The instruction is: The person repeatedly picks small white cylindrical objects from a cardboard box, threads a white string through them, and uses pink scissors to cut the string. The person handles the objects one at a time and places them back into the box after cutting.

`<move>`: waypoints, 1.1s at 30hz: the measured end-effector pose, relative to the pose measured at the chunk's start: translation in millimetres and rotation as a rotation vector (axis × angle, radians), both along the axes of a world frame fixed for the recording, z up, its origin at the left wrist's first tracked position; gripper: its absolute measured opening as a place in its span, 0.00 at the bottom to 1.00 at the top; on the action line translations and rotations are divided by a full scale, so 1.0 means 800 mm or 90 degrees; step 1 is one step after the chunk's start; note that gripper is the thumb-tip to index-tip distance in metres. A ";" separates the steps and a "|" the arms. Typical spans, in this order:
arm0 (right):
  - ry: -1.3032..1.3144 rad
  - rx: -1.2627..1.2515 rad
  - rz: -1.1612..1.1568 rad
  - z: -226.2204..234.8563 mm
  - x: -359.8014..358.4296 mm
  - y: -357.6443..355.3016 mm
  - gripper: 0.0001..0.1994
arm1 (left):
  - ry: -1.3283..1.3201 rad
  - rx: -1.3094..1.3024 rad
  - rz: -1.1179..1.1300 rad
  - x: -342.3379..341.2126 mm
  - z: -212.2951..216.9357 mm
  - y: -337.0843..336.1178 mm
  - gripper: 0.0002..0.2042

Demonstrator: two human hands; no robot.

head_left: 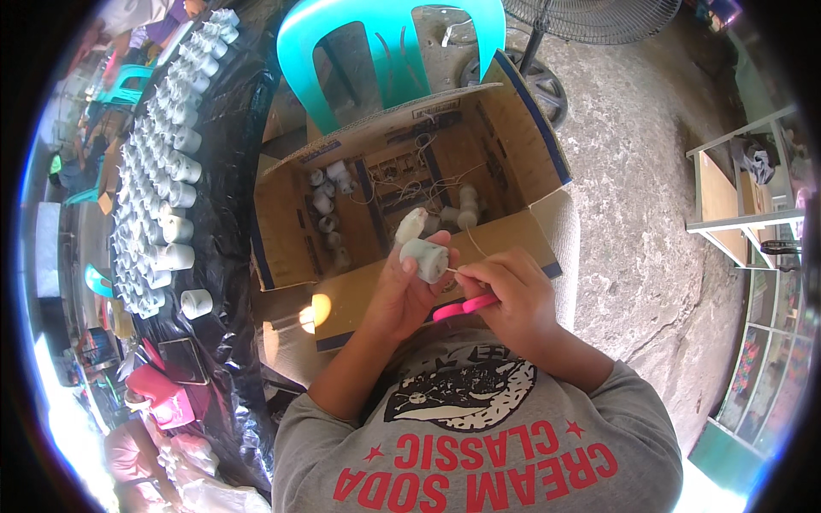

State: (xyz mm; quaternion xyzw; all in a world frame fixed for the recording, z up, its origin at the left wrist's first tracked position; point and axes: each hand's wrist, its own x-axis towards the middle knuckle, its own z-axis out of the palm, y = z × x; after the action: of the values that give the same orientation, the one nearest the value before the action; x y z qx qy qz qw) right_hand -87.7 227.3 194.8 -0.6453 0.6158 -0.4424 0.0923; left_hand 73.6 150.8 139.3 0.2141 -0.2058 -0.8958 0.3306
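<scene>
My left hand [396, 299] is closed round a small white cup-shaped piece [422, 258], its round end turned toward my right hand. A pale, lumpy white bit [411, 225] stands up just above that piece, by my fingers. My right hand [516, 297] is closed round scissors with pink handles [466, 307], and its fingertips pinch a thin light cord [475, 242] close to the piece. The scissors' blades are hidden. Both hands are in front of my chest, over the near edge of an open cardboard box [376, 295].
Inside the box lie more white pieces [323, 201] and tangled cords. To the left, rows of white cup-shaped pieces [175, 162] cover a table with black plastic [235, 171]. A turquoise chair [312, 60] and a standing fan [590, 17] are beyond; shelves [718, 188] stand right.
</scene>
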 end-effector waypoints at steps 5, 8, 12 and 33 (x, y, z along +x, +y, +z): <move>0.015 0.001 0.007 -0.002 0.000 -0.002 0.10 | 0.000 -0.056 -0.012 -0.002 0.000 -0.001 0.39; 0.014 0.024 0.014 -0.004 0.001 -0.004 0.12 | -0.008 -0.075 -0.011 -0.002 0.002 0.000 0.41; -0.057 0.099 0.021 -0.005 -0.003 -0.001 0.16 | -0.002 -0.038 0.040 -0.001 0.003 0.000 0.41; -0.195 0.239 -0.032 -0.014 -0.008 0.011 0.27 | -0.132 -0.125 0.080 -0.005 0.008 0.007 0.46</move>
State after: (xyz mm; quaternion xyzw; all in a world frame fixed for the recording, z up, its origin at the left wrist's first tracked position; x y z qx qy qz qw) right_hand -94.3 236.2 183.8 -0.5266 0.6819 -0.4153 0.2920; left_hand 69.7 156.6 145.5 0.2846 -0.3113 -0.8222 0.3822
